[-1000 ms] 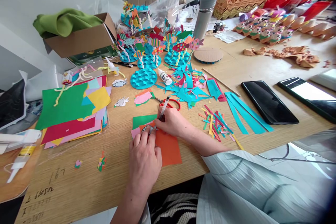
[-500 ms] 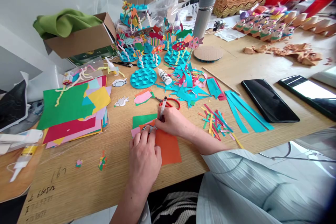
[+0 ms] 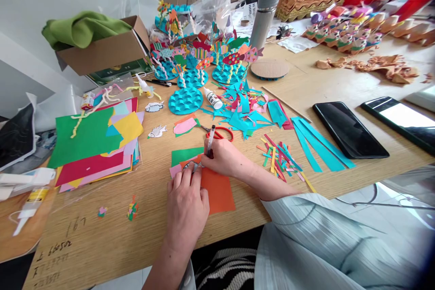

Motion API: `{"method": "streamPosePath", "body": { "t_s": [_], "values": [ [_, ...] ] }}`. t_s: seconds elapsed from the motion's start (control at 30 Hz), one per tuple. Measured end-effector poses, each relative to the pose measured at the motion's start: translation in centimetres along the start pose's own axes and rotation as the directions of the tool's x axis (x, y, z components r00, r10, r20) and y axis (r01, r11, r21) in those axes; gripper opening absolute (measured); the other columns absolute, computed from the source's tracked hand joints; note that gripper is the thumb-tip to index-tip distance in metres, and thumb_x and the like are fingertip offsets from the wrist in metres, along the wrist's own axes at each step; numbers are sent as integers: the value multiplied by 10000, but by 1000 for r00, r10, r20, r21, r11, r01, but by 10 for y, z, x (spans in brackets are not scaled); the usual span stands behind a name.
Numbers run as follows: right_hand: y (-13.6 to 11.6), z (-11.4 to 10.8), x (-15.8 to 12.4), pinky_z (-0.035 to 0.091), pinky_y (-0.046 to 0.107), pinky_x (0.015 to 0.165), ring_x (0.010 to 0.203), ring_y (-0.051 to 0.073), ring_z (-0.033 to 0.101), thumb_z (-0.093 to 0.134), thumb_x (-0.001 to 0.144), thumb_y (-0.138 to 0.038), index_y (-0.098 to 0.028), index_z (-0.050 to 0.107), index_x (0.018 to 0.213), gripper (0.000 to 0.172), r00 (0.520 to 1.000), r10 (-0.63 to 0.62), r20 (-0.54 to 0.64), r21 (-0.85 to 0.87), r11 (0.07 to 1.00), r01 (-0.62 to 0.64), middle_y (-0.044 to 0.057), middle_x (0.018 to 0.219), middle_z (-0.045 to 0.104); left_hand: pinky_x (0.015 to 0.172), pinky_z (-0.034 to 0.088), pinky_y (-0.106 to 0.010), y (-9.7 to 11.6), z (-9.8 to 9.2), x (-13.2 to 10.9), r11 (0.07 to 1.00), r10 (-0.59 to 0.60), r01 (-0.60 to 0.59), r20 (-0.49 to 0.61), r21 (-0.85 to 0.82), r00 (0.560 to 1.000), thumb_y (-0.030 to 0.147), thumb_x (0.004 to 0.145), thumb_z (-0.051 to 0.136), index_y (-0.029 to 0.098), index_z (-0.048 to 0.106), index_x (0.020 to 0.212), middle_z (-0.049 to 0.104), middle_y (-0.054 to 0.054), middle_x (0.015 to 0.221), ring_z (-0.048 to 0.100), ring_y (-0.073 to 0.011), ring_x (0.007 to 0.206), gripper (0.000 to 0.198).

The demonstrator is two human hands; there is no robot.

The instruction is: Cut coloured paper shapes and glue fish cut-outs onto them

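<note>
The right hand [image 3: 222, 156] grips a pen [image 3: 211, 139] beside a paper fish [image 3: 192, 163] near the worktop's [image 3: 152, 208] front edge; the left hand [image 3: 188, 192], unclenched, presses the paper fish onto an orange sheet [image 3: 219, 192]. Slackened fingertip pressure could let the paper fish slide, skewing any pen line.

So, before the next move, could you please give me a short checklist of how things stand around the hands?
1. Pen gripped: ok, it is in the right hand.
2. Fish cutout steadied: ok, the left hand rests over part of it.
3. Pen tip on its line: cannot tell, the right hand hides it.
4. Scissors out of the hands: ok, they lie on the table beyond the right hand.
5. Loose paper tidied: not ok, teal scraps lie scattered past the scissors.
</note>
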State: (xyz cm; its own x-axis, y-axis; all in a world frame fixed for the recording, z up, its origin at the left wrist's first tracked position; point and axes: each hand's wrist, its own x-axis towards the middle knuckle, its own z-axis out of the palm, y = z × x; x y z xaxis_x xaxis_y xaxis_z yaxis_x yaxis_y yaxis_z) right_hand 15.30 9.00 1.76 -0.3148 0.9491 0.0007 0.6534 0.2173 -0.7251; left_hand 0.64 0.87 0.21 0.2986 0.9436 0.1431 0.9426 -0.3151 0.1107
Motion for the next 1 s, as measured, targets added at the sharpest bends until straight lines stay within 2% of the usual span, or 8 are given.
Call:
{"method": "streamPosePath", "body": {
  "t_s": [0.47, 0.67, 0.8, 1.0],
  "values": [
    [3, 2, 0, 262, 216, 463, 437, 69, 389, 562, 702, -121, -199, 377, 545, 255, 1000, -15, -5, 43, 999, 15, -44, 490, 448, 946, 442, -478, 0, 1, 0, 1000, -3, 3, 14, -2, 1000, 70, 812, 437, 133, 613, 1156, 594, -110, 1280, 532, -291, 1086, 392],
    [3, -2, -2, 329, 194, 486, 481, 79, 467, 546, 712, -133, -196, 447, 656, 130, 981, -3, -194, 244, 968, 52, -46, 551, 501, 934, 443, -474, -1, -1, 1, 1000, -1, 1, 20, -2, 1000, 80, 813, 446, 138, 594, 1203, 598, -106, 1279, 529, -291, 1097, 421],
    [3, -3, -3, 346, 194, 466, 466, 86, 478, 557, 787, -242, -200, 474, 717, 117, 977, 21, -211, 382, 922, 63, -53, 536, 503, 945, 436, -461, -5, -6, 5, 999, 4, -1, 51, -46, 999, 76, 808, 446, 166, 603, 1189, 611, -92, 1250, 526, -281, 1110, 422],
    [5, -4, -3, 368, 206, 464, 501, 96, 491, 621, 779, -323, -185, 554, 749, 156, 952, 31, -304, 411, 906, 102, -27, 593, 557, 960, 432, -380, -21, -19, 23, 985, 108, -84, 155, -154, 982, -1, 790, 410, 170, 653, 1106, 650, -87, 1081, 548, -228, 1031, 435]
  ]
}}
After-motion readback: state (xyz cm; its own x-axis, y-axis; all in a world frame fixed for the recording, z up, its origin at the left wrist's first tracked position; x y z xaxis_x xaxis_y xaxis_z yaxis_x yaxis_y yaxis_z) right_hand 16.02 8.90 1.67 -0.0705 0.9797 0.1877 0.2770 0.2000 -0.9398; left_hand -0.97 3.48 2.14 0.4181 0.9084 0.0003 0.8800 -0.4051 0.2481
